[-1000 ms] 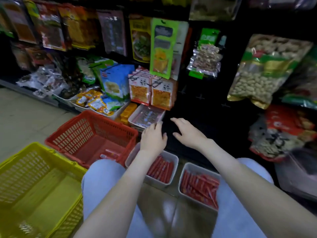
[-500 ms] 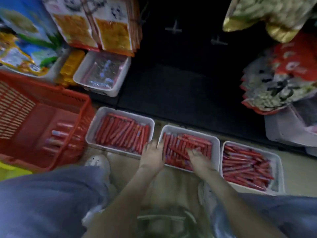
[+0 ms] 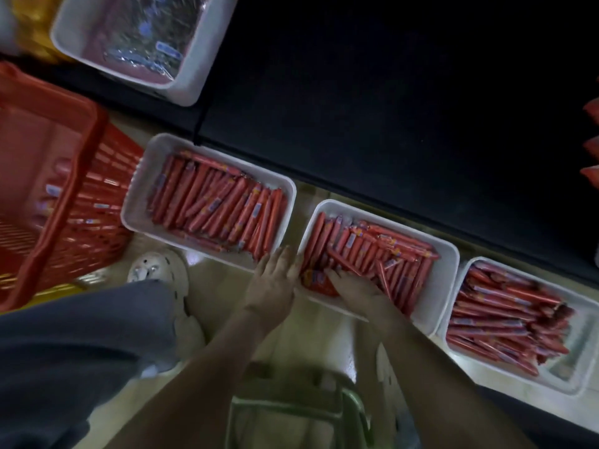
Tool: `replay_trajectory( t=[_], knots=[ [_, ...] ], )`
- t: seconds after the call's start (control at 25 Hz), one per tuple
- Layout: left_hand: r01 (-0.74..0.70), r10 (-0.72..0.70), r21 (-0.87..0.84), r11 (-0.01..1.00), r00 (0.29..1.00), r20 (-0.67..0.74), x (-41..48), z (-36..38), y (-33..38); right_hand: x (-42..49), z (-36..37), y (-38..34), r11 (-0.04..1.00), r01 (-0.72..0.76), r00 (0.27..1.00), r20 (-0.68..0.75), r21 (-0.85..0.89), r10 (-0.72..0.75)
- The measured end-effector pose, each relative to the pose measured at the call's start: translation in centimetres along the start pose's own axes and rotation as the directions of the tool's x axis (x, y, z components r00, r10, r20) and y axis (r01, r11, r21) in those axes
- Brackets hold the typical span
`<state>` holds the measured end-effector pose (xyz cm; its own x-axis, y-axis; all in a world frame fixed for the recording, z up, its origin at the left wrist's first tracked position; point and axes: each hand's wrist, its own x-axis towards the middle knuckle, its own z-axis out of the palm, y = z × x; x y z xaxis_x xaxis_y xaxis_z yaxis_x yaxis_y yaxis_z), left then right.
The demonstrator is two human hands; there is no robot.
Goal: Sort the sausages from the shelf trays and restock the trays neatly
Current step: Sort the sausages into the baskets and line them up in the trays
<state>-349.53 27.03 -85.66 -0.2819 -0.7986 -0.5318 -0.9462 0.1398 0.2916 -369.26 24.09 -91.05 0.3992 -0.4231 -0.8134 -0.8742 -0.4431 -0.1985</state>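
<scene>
The centre-frame tray (image 3: 444,270) is touched by the flat-fingered left hand (image 3: 275,283); the right hand's (image 3: 356,291) grip among the sausages (image 3: 372,251) cannot be told.

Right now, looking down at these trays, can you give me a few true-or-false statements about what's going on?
1. Three white trays hold red sausages: left tray, middle tray, right tray. True.
2. The right hand lies on the middle tray's sausages. True.
3. The red basket stands right of the trays. False: it stands left of them.
4. The right tray is empty. False: it holds many sausages.
</scene>
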Motion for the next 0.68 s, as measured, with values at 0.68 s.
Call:
replay_trajectory(
  t=[0.68],
  knots=[
    [-0.075,-0.085,-0.285,0.956,0.855,-0.512,-14.0,-19.2,1.9,-19.3,-18.4,-12.4,0.968,-0.003,0.585,-0.785,-0.253,-0.203]
  ],
)
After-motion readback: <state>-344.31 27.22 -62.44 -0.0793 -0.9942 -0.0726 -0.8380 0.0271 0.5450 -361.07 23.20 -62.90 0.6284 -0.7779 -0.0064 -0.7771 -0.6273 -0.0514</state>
